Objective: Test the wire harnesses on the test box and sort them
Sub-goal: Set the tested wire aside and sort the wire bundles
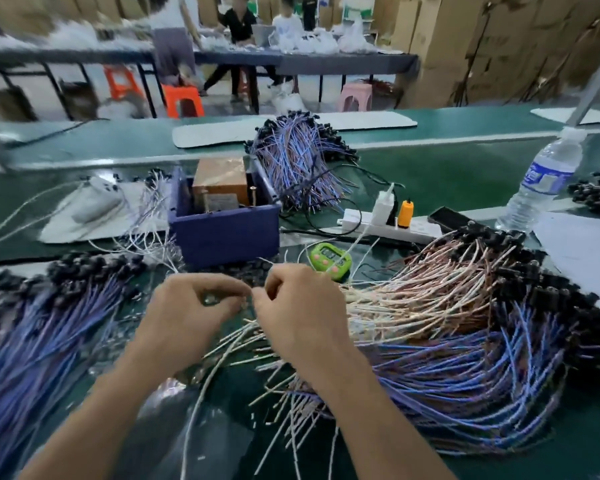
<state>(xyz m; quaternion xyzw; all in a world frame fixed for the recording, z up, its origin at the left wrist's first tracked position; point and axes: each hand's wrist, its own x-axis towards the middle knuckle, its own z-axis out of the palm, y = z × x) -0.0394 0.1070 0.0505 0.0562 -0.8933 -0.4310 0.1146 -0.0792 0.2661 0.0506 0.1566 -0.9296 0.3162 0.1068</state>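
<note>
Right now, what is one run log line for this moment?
left hand: pinches wire | right hand: pinches wire | blue box: untouched

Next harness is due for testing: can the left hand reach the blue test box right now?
Probably yes: the blue test box sits just beyond the left hand, only loose wires between. Its fingers are busy, though, pinching a thin wire.

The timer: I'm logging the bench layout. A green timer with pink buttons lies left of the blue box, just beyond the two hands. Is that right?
Wrong in one respect: the head view shows the green timer with pink buttons lying right of the blue box, not left. It is just beyond the left hand and right hand, as you said.
</note>
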